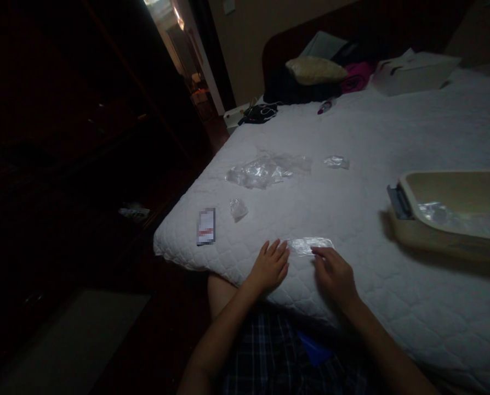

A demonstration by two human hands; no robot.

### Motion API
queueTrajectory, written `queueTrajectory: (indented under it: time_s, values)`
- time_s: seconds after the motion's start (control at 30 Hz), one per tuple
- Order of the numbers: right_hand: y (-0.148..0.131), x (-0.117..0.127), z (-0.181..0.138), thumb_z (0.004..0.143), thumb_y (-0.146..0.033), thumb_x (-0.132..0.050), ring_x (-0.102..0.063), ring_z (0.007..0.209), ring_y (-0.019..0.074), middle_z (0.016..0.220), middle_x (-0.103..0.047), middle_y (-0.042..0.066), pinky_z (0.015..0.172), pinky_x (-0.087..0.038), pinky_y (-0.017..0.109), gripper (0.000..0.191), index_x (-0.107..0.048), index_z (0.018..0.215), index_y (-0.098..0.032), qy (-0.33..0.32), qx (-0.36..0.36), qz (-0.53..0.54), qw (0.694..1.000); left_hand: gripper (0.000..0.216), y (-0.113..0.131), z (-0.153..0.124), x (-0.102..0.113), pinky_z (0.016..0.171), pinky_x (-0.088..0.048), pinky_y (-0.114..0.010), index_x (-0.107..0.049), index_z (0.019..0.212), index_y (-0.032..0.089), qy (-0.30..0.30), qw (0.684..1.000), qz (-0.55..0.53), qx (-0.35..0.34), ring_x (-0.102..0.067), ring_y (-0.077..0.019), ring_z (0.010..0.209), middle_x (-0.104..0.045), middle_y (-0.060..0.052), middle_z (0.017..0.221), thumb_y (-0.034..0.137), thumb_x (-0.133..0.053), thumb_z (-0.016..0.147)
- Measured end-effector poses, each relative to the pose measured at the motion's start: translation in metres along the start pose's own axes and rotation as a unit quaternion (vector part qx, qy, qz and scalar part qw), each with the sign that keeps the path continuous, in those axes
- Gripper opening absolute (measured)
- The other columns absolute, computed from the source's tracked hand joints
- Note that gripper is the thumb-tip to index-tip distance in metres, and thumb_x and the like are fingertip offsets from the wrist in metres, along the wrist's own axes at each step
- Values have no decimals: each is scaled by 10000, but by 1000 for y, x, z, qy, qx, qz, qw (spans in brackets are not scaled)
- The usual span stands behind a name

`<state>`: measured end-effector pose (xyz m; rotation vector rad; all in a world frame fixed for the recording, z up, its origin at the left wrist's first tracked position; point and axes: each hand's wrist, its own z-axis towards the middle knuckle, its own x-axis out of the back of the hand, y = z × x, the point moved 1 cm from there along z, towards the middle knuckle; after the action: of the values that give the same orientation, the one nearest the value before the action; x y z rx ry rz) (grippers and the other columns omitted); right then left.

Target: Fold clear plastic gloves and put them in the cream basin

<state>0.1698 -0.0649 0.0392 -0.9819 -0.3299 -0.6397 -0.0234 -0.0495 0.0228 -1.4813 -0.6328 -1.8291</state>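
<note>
A folded clear plastic bag [305, 247] lies flat on the white quilted bed cover, shiny and longer than it is wide. My left hand [271, 265] rests palm down at its left end, fingers stretched out and spread, fingertips touching or right beside it. At the right part of the bag, my right hand [336, 275] has its fingers bent, with thumb and forefinger pinched together at the bag's near edge. Beyond my left hand are a small crumpled piece of clear plastic [238, 209] and a phone-like flat rectangle [206, 226] with a blurred face.
A cream plastic bin [405, 219] holding clear plastic stands on the right. Farther back lie a large crumpled plastic sheet [265, 169] and a small plastic packet [336, 162]. A pillow [315, 70] and a white box [415, 74] are near the headboard. The bed's edge drops off left.
</note>
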Motion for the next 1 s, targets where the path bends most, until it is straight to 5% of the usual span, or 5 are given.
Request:
queueTrajectory:
  time_s: [0.1,0.23,0.47,0.8,1.0]
  values:
    - [-3,-7,-4,831,-175,-445,-589,880,228,949,-651,117,806,-466,381,284,-605,1060,-123,-96,94,-110,985,403,7,0,6,1023,-315,-479,-434,1278,164,-5,1000,27,13,-388,-270,1258,-439,-104,1369,306,-377,904]
    - [12,-11,-4,815,-149,-457,-570,931,254,1015,-631,148,809,-454,387,287,-630,1041,-114,-133,107,-181,968,410,13,-5,16,904,-431,-428,-415,1284,161,5,1000,17,-8,-481,-273,1172,-428,-160,1365,242,-422,883]
    - [43,7,20,818,-145,-446,-585,916,230,974,-665,106,819,-445,385,253,-676,917,-179,-174,146,-129,965,255,3,-19,13,822,-509,-364,-529,1128,179,150,983,-66,-86,-550,-222,1117,-619,-125,1137,194,-421,897]
    - [62,7,22,845,-188,-471,-602,947,213,1007,-675,80,834,-458,411,210,-662,930,-199,-162,156,-45,973,241,1,38,-7,860,-491,-372,-609,1036,155,100,982,-127,-98,-567,-208,1094,-646,-110,1093,219,-411,914]
    - [57,10,17,861,-198,-444,-590,957,221,1062,-653,101,803,-465,405,268,-625,1059,-200,-155,168,-79,970,272,3,39,-19,869,-488,-381,-607,1067,172,106,972,-204,-39,-587,-190,1040,-657,-101,1060,256,-396,917]
